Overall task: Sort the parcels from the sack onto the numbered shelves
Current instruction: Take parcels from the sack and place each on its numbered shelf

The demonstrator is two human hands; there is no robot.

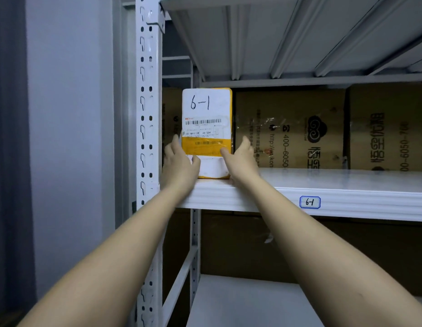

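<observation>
Both hands are up at the shelf [323, 182], and we see them flank a yellow parcel [206, 128] that stands upright at the shelf's left end. Our left hand [179, 161] grips the parcel's lower left edge, thumb across the front and fingers behind. Our right hand [240, 159] holds the lower right edge, thumb on the front face. A white label on the parcel reads 6-1 in black marker. To the right, on the shelf's near lip, a small tag [310, 202] also reads 6-1. Brown cartons [290, 128] line the far side of the shelf. A white perforated post [147, 102] rises just left of the parcel.
</observation>
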